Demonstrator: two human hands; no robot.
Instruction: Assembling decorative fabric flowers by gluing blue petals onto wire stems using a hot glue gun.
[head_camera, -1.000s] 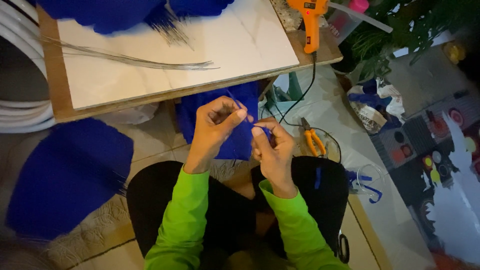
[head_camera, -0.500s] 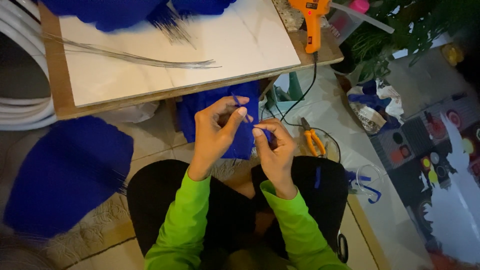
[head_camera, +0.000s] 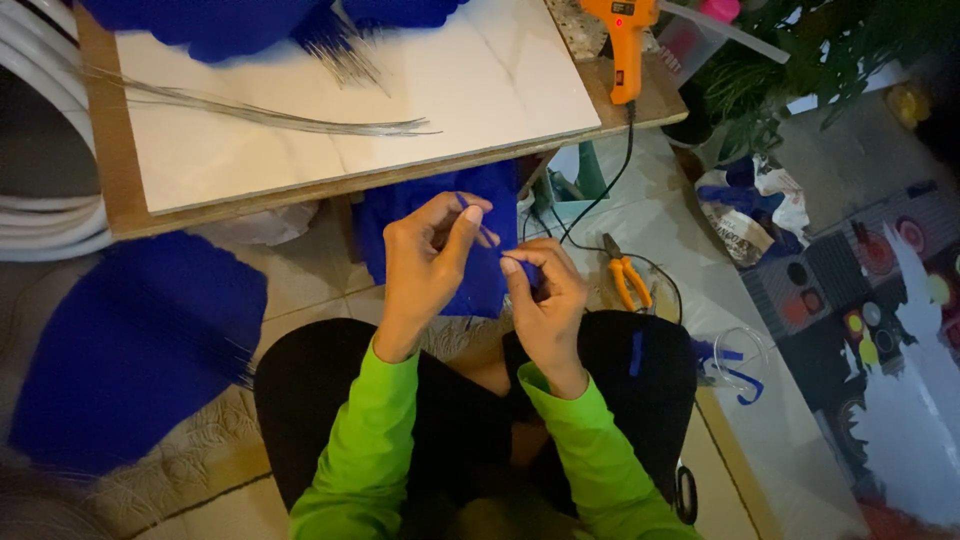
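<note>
A thin blue strip (head_camera: 484, 232) is pinched between the left hand (head_camera: 425, 262) and, at 3 o'clock, the right hand (head_camera: 545, 290); it could slip or tear if pulled hard.

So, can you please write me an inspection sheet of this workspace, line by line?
Surface: white board on a wooden base, over a floor mat.
Job's things: small blue strip pinched between both hands.
Clutter: thin wires, blue cloth pieces, orange pliers, crumpled paper.
Grips: left hand and right hand, fingers closed on the strip.
Cables: black cord hanging from the orange glue gun.
Surroundings: green plant, white hoses.
</note>
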